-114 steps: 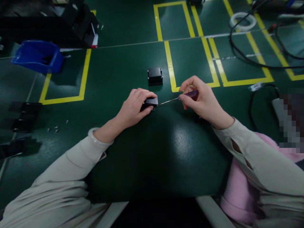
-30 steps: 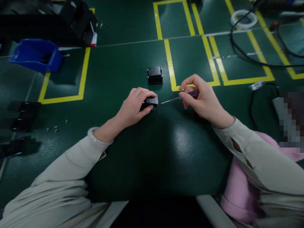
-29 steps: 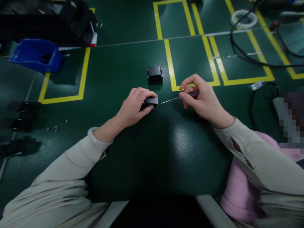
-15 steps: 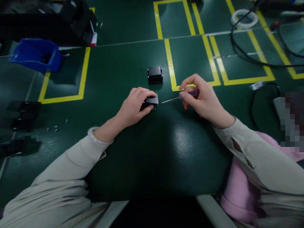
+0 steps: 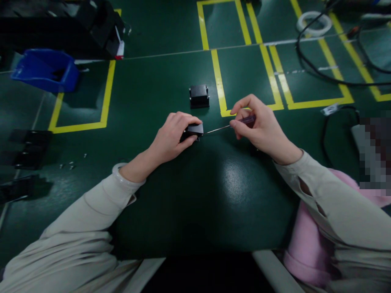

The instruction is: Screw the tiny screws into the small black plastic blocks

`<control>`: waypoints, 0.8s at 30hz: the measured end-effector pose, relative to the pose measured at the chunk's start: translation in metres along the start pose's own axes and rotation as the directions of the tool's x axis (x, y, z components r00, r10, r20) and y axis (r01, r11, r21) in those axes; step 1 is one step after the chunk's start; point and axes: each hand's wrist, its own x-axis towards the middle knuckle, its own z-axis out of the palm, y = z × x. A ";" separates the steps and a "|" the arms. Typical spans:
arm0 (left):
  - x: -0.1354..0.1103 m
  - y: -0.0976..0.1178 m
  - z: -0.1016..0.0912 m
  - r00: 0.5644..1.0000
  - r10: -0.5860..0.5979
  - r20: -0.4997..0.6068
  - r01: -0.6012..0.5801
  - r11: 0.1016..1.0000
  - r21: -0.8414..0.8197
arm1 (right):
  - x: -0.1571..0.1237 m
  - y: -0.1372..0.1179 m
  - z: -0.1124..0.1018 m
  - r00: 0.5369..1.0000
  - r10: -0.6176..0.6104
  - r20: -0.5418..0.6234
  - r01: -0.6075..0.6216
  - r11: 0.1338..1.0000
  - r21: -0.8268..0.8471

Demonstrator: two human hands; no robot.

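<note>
My left hand (image 5: 172, 136) is closed round a small black block (image 5: 195, 130) and holds it down on the green table (image 5: 195, 195). My right hand (image 5: 259, 128) pinches a thin screwdriver (image 5: 232, 125) by its purple handle. The metal shaft lies almost level and its tip meets the right side of the block. A second black block (image 5: 199, 96) stands alone a little farther back.
A blue bin (image 5: 45, 75) sits at the far left, with black parts (image 5: 29, 148) and tiny loose screws (image 5: 71, 165) along the left edge. Black cables (image 5: 320, 75) and a white ring (image 5: 313, 18) lie at the back right. Yellow tape lines (image 5: 218, 81) mark boxes.
Almost nothing has shifted. My right fingers have changed slightly on the screwdriver handle while the tip stays at the block. My left hand has not moved.
</note>
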 end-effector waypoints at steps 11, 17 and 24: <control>-0.001 -0.001 0.001 1.000 0.021 -0.015 -0.021 1.000 -0.001 | 0.000 0.001 0.000 1.000 0.021 0.008 -0.021 1.000 0.014; -0.001 -0.002 0.001 1.000 0.014 -0.009 -0.013 1.000 0.002 | 0.001 -0.001 0.000 1.000 0.006 0.011 -0.007 1.000 0.019; 0.000 -0.001 0.001 1.000 0.015 -0.007 -0.015 1.000 -0.008 | 0.001 0.001 0.000 1.000 0.018 0.017 -0.018 1.000 0.026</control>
